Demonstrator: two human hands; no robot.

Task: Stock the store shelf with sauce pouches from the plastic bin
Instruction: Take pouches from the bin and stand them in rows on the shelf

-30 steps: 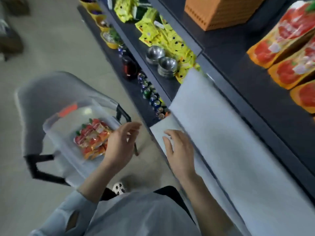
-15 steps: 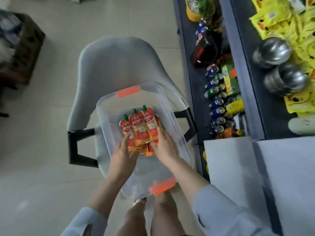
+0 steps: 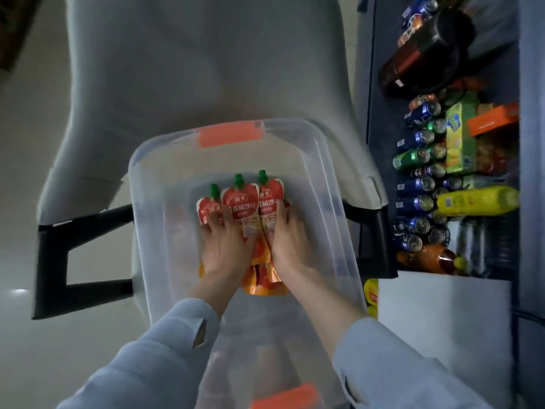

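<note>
Now lowered into the plastic bin (image 3: 136,184), left hand (image 3: 226,247) and right hand (image 3: 288,242) press straight fingers onto sauce pouches (image 3: 242,202); gathering likely begins.

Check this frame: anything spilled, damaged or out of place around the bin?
No spill or damage shows. The sauce pouches lie fanned and overlapping in the plastic bin, not neatly stacked. Only oddity: a gap in the left sleeve, perhaps a tear or a cuff slit.

A shop; dark shelves (image 3: 383,113) crowded with drink cans (image 3: 418,184) and bottles (image 3: 477,200).
</note>
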